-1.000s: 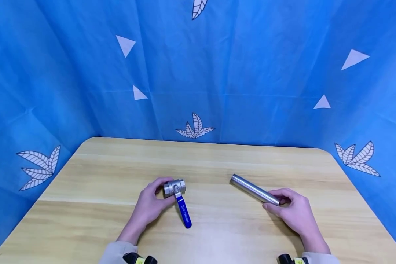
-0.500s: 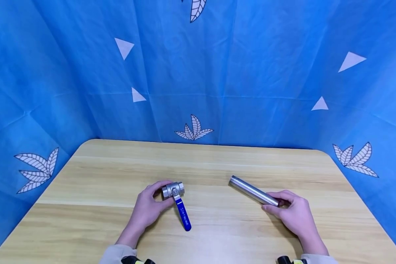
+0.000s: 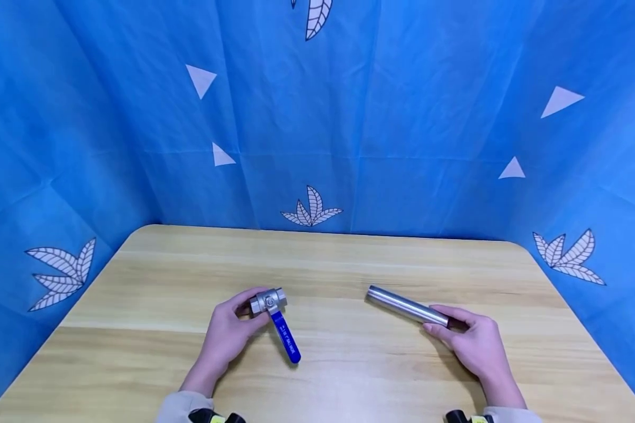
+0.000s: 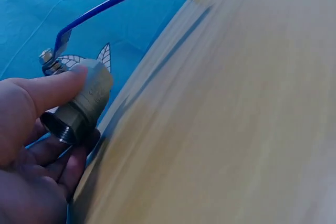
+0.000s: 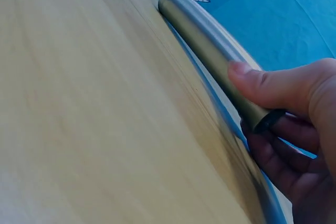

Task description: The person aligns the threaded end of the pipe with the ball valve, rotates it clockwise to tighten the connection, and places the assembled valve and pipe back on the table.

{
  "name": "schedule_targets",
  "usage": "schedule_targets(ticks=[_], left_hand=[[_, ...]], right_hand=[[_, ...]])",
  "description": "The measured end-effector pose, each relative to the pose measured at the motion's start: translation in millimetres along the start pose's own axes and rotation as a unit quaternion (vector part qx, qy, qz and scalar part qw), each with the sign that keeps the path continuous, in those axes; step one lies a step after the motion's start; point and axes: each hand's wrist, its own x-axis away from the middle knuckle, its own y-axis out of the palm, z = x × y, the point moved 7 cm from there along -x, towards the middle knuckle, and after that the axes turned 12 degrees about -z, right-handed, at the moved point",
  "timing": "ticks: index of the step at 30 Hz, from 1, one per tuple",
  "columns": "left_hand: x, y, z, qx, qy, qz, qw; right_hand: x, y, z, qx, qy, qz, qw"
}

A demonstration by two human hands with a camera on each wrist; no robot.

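My left hand holds a metal ball valve by its body, thumb on the near side and fingers behind. The valve's blue lever handle points toward me and to the right. In the left wrist view the valve body shows its threaded opening turned toward the camera, just off the tabletop. On the right, my right hand grips the near end of a shiny metal tube, which slants away to the left. The right wrist view has the thumb lying along the tube, with fingers beneath it.
Both hands are over a light wooden table with rounded far corners. A blue cloth printed with leaves and white triangles hangs behind it and at both sides.
My left hand has shifted slightly left with the valve, and the valve has lifted and turned a little. The tube's angle has flattened slightly in my right hand.
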Motion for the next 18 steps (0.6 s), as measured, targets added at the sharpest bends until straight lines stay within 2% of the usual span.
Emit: schedule_targets(ticks=[4,8,14,18], left_hand=[[1.4,-6.4,-1.3,0.058,-0.009,0.008,0.9982],[2.2,-9.3,-2.2,0.123,-0.010,0.006,0.9924],[1.7,-8.5,-2.5,0.156,-0.017,0.001,0.9876],[0.8,-7.0,-0.8,0.191,-0.015,-0.012,0.9813]], right_hand=[[-0.2,-0.5,3.2,-0.047,0.008,-0.003,0.999],[-0.1,-0.4,5.6,-0.114,0.007,-0.001,0.994],[0.9,-4.1,8.3,-0.191,0.001,0.005,0.981],[0.3,-7.0,8.8,-0.234,-0.004,0.010,0.972]])
